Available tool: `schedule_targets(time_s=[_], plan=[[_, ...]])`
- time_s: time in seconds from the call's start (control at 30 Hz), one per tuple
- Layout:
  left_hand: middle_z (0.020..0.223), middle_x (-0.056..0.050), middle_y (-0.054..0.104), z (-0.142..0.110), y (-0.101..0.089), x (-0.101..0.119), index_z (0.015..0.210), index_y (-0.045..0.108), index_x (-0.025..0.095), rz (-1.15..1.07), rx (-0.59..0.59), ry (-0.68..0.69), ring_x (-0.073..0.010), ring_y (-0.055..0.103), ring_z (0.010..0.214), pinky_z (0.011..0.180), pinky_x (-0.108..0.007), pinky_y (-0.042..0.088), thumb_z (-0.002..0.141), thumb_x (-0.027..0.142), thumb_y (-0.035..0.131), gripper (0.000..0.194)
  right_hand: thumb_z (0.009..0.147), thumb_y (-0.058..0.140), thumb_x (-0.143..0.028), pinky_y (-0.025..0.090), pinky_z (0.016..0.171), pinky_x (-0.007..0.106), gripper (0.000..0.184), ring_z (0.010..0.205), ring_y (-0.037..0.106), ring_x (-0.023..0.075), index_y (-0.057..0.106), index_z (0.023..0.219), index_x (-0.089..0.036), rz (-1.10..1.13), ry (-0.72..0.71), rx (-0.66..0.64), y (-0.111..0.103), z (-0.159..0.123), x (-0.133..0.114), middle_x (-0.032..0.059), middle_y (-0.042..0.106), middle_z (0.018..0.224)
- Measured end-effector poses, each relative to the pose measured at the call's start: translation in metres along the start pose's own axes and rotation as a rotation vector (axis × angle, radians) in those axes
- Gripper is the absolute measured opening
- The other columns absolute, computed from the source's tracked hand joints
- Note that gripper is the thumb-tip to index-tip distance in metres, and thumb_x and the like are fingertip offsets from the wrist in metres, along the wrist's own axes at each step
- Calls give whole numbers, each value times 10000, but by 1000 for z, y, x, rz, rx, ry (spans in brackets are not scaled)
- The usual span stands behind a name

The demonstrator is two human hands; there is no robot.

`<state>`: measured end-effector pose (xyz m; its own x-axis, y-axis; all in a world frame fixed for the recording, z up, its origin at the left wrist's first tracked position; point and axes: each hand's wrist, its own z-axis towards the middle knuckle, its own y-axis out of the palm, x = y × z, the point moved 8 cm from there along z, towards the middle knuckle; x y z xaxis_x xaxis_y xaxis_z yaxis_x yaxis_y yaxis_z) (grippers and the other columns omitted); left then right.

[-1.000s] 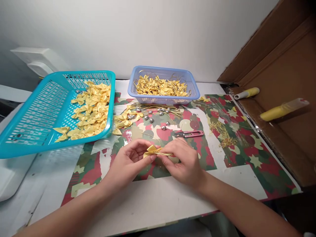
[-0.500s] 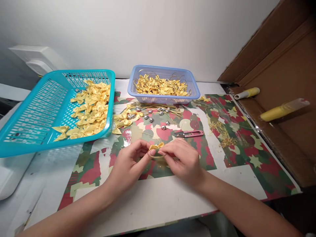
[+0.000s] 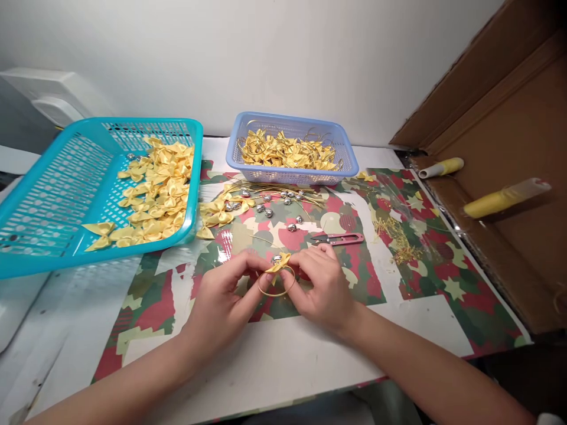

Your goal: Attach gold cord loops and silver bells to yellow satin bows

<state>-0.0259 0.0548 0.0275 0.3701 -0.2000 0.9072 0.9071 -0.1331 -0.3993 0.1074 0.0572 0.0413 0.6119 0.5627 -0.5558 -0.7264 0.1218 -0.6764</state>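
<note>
Between my two hands is a yellow ribbon bow (image 3: 280, 263) with a silver bell (image 3: 277, 258) at its middle. A thin gold cord loop (image 3: 277, 294) hangs from the bow towards me. My left hand (image 3: 228, 292) pinches the bow's left side between thumb and forefinger. On the other side, my right hand (image 3: 321, 286) grips its right side, thumb near the loop. Just beyond the right hand lies a pair of pink-handled thread snips (image 3: 339, 238). Several loose silver bells (image 3: 269, 213) are scattered past my fingers, by a bundle of gold cords (image 3: 310, 198).
A turquoise basket (image 3: 198, 177) of yellow bows stands at the left, and a blue basket (image 3: 292, 175) of bows with gold cords at the back. Cord scraps (image 3: 401, 245) lie right. A cardboard panel (image 3: 509, 118) with two yellow-wrapped tubes (image 3: 500, 202) borders the right side.
The bow has been turned between my fingers, so the bell and the round cord loop now show. Both hands stay close together in nearly the same place. The view has shifted slightly.
</note>
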Motion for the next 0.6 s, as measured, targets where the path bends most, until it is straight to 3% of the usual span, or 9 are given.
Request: schedule_targets(time_s=[0.27, 0.47, 0.6], plan=[[690, 21, 645, 1, -1, 4, 813, 624, 186, 196, 8, 55, -105, 561, 606, 565, -209, 431, 864, 216, 589, 69, 823, 472, -148, 272, 630, 311, 225, 513, 401, 89, 501, 601, -173, 21, -54, -7, 1, 1, -4, -45, 520, 517], [648, 26, 638, 3, 0, -5, 765, 628, 190, 51, -47, -42, -105, 551, 574, 539, -213, 420, 861, 244, 596, 114, 797, 504, -196, 327, 563, 265, 275, 463, 345, 82, 423, 534, -192, 277, 118, -16, 2, 2, 10, -56, 437, 456], [659, 16, 641, 3, 0, -13, 760, 629, 188, -24, -48, -114, -115, 560, 592, 546, -220, 432, 848, 267, 613, 119, 787, 518, -203, 345, 537, 250, 278, 465, 352, 88, 419, 527, -199, 317, 153, -14, 2, 3, 12, -55, 421, 450]])
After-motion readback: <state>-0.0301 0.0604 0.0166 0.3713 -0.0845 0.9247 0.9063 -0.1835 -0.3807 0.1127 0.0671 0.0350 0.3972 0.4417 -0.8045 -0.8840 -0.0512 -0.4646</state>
